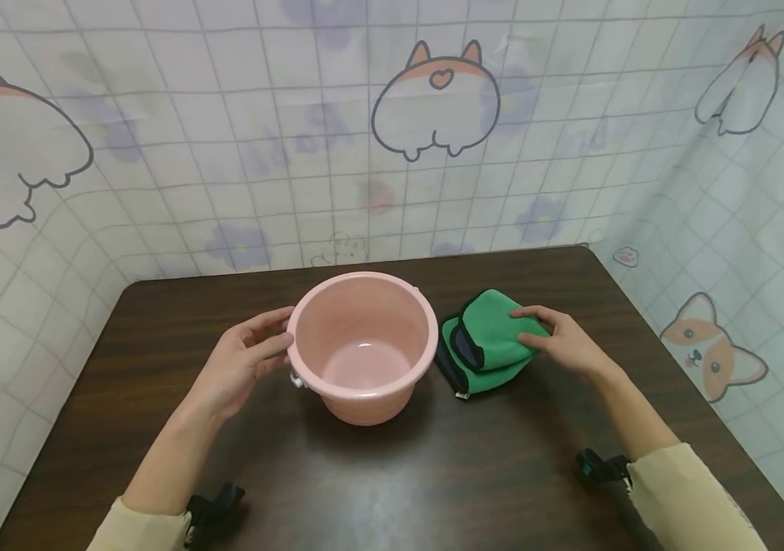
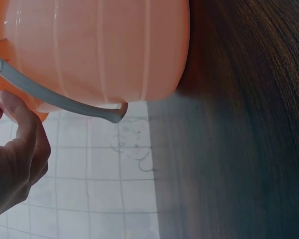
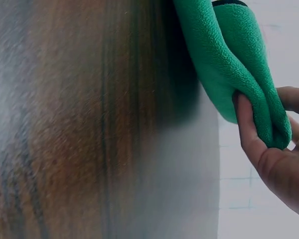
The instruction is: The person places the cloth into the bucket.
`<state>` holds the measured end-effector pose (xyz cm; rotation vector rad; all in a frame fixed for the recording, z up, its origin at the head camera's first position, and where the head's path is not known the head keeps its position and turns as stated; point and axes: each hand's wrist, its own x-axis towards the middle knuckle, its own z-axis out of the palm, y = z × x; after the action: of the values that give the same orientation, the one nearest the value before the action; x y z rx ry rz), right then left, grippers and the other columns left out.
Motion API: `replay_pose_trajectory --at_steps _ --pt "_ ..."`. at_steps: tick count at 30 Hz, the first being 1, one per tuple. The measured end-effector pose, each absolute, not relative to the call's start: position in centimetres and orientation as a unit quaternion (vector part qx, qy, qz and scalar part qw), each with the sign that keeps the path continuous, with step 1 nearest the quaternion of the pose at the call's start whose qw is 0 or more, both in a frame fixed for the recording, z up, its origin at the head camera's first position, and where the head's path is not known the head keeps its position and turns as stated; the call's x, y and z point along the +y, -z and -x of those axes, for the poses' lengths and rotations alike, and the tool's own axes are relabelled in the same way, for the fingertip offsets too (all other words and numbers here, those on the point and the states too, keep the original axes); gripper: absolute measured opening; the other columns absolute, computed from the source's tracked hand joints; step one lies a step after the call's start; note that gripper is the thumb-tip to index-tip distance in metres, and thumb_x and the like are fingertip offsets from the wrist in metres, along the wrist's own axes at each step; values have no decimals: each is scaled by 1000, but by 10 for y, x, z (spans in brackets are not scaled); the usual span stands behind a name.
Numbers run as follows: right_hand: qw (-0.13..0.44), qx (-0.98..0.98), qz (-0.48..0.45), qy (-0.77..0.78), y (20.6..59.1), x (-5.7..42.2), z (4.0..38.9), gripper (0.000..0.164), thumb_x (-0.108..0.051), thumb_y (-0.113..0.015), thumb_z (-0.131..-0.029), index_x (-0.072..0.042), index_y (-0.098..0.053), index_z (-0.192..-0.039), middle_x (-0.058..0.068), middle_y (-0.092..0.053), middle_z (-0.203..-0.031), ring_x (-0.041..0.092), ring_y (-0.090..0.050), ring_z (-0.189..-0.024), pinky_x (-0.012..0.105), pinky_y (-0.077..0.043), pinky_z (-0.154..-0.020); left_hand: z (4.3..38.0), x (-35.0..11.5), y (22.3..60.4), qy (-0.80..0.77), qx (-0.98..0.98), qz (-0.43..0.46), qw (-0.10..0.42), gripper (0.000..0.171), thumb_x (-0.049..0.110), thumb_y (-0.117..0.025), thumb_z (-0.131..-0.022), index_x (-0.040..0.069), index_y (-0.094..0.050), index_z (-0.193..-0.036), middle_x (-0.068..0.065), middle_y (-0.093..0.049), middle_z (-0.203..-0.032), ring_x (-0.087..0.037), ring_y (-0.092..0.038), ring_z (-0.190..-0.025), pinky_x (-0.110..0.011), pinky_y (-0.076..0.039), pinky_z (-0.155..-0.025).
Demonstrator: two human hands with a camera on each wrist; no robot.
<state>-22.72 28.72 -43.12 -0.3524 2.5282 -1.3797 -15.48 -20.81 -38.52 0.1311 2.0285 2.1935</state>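
Observation:
A pink plastic bucket stands upright on the dark table, its inside bare. My left hand is at the left of its rim, thumb and fingertips touching the outer edge; the left wrist view shows the fingertips right at the rim beside the grey handle, which hangs down the bucket's side. To the right lies a folded green towel with black edging and a small white tag. My right hand pinches its right edge, the thumb on one face of the folds and fingers on the other.
The dark wooden table has rounded back corners. Behind it and at both sides hangs a pale gridded wall covering with cartoon dogs. A black strap fitting sits at the left wrist, another black fitting at the right.

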Motion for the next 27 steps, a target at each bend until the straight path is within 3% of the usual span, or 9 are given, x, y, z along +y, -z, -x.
replay_pose_trajectory --at_steps 6,12,17,22,27 --pt "123 854 110 493 427 282 227 47 -20 -63 -105 -8 -51 -149 20 -36 -159 35 -50 -124 56 -50 -88 154 -211 385 -736 670 -51 85 56 4 -64 -101 -11 -41 -150 -20 -49 -128 -18 -63 -103 -30 -57 -90" --pt "129 835 92 527 419 280 227 49 -23 -63 -105 -11 -49 -150 16 -29 -164 39 -37 -142 62 -44 -99 156 -210 383 -744 660 -52 88 55 2 -64 -101 -12 -41 -149 -18 -51 -126 -16 -64 -99 -29 -58 -88" --pt "124 829 91 537 417 278 226 51 -23 -63 -105 -10 -48 -151 15 -28 -165 38 -35 -143 62 -44 -98 156 -210 384 -747 656 -46 98 56 2 -64 -101 -12 -39 -149 -16 -52 -126 -15 -64 -99 -29 -58 -88" --pt "117 815 85 561 411 275 227 53 -25 -65 -104 -10 -48 -152 11 -30 -164 31 -37 -139 56 -45 -96 157 -211 384 -750 653 -46 95 55 1 -64 -101 -12 -40 -149 -16 -53 -125 -15 -65 -97 -29 -58 -87" --pt "104 808 86 574 401 276 227 53 -23 -64 -104 -8 -47 -152 11 -29 -165 29 -37 -141 39 -51 -92 159 -210 383 -755 648 -43 97 55 1 -63 -101 -12 -40 -149 -16 -52 -125 -15 -65 -96 -29 -58 -86"
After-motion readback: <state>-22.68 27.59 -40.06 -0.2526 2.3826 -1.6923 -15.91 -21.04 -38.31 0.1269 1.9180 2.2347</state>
